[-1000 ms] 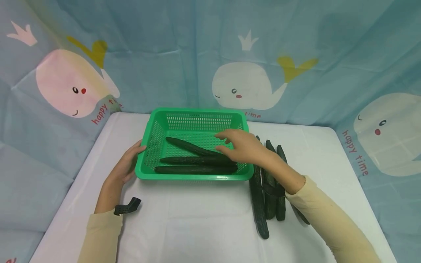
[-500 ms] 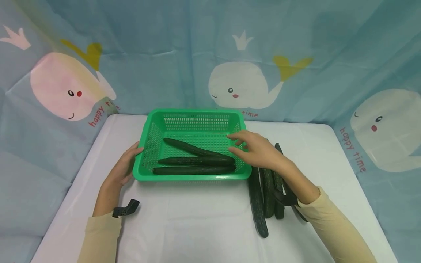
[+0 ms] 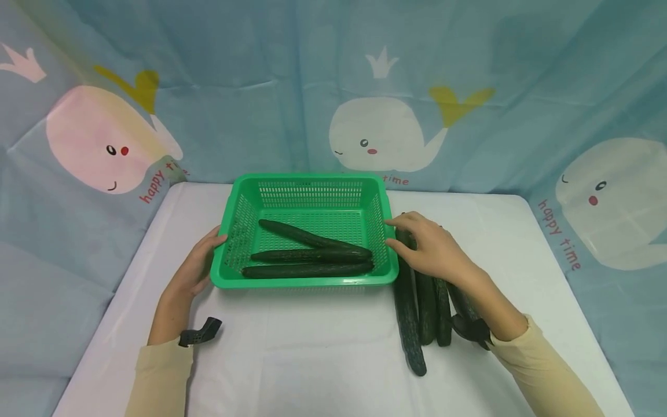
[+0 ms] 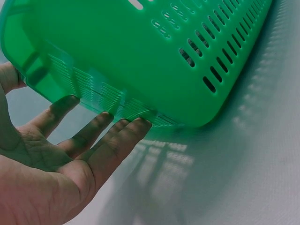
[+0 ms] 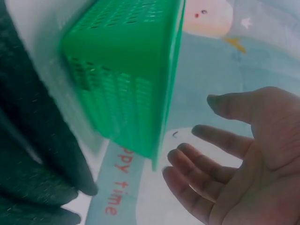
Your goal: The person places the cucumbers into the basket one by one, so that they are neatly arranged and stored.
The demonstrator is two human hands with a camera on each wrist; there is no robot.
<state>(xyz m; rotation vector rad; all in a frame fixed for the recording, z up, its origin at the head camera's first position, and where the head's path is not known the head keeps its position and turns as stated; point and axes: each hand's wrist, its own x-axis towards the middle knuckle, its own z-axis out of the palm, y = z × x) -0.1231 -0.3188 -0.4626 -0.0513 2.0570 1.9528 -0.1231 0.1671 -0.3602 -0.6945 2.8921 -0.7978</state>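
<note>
A green plastic basket (image 3: 304, 282) stands at the back of the table with 3 cucumbers (image 3: 307, 270) lying in it. My left hand (image 3: 200, 260) grips its left side, thumb over the rim and fingertips (image 4: 140, 123) against the outer wall. Over the right rim hovers my right hand (image 3: 429, 246), fingers spread and loosely bent, nothing in them. Beneath that hand and wrist, more dark green cucumbers (image 3: 410, 330) lie side by side to the right of the basket, their far ends partly hidden. The right wrist view shows the right hand (image 5: 234, 168) apart from the basket wall (image 5: 117, 93).
A white cloth (image 3: 292, 359) covers the table. Behind and along the sides hangs a blue curtain (image 3: 250, 116) printed with whales, close to the basket's back edge. Each wrist carries a black strap-on camera mount (image 3: 202, 332).
My right hand has drawn back to the right, from above the cucumbers in the basket to its right rim. The left hand keeps its grip on the basket's left side.
</note>
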